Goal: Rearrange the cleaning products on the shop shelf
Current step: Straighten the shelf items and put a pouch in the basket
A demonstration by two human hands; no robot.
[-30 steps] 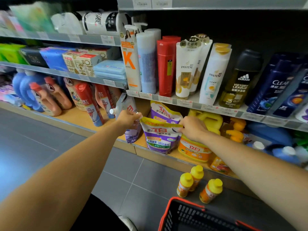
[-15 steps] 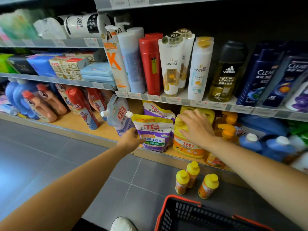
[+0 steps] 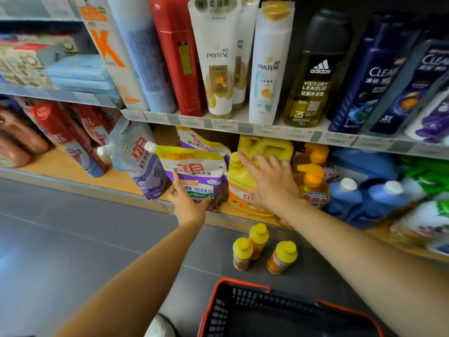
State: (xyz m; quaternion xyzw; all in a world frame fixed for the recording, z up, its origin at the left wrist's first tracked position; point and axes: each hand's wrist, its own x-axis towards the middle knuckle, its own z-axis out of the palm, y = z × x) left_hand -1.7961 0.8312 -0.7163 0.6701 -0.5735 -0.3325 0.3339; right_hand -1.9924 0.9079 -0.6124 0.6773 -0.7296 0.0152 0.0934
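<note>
While the left hand (image 3: 188, 203) is pinching the lower edge of the upright purple detergent pouch (image 3: 194, 164) on the bottom shelf (image 3: 73, 170), the right hand (image 3: 269, 183) is resting flat, unclenched, on the yellow detergent jug (image 3: 240, 188) just right of it.

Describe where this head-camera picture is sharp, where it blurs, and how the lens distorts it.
Head view: the shampoo tube and purple pouch read sharply; boxes at the left edge and green packs at the right smear; the red bottle and blue bottle lean apart, a wide-angle effect; glare on the floor, lower left.
</note>
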